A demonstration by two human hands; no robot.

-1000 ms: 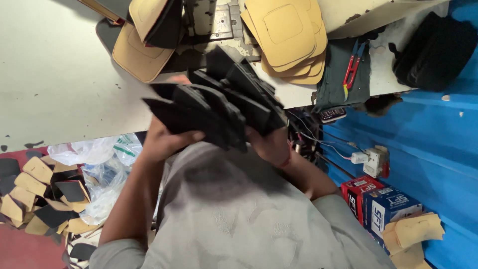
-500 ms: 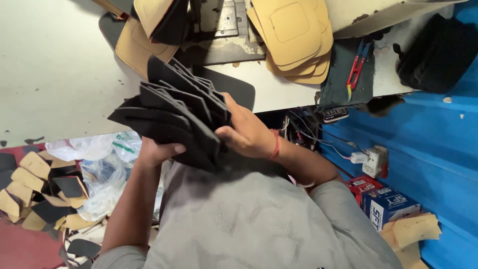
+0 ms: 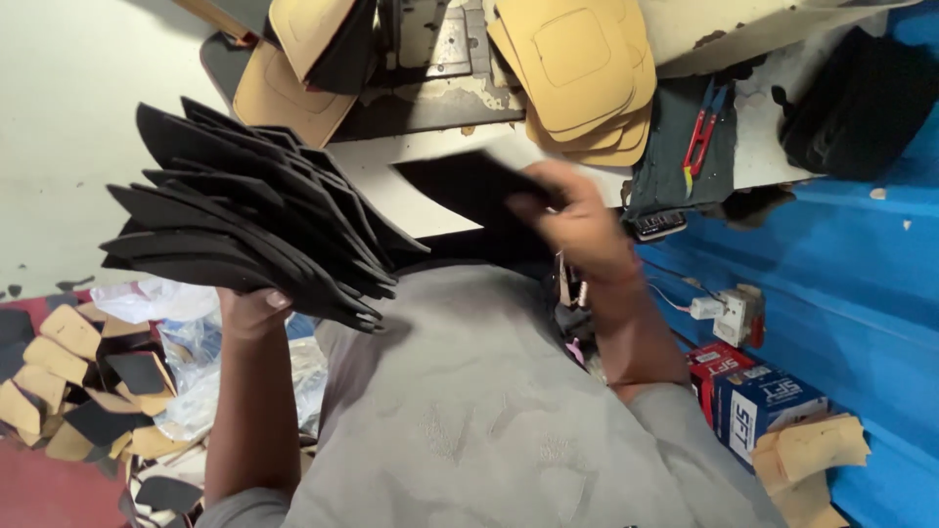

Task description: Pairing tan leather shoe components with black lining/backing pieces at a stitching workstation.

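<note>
My left hand (image 3: 252,311) holds up a fanned stack of several black cut pieces (image 3: 245,225) from below, at the left of the view. My right hand (image 3: 577,220) is blurred at the centre and grips a single black piece (image 3: 469,186), held apart from the stack and over the edge of the white worktable (image 3: 59,117). Tan cut pieces (image 3: 577,68) lie stacked on the table just beyond my right hand.
More tan and black pieces (image 3: 293,68) lie at the table's far side. Red-handled snips (image 3: 702,132) rest on a dark cloth, with a black bag (image 3: 861,98) at the right. Blue panel, socket (image 3: 738,313), boxes (image 3: 758,406) at lower right; scraps (image 3: 68,391) on the floor.
The stack swung left and now sits in my left hand alone. My right hand left the stack and moved right and up with one black piece.
</note>
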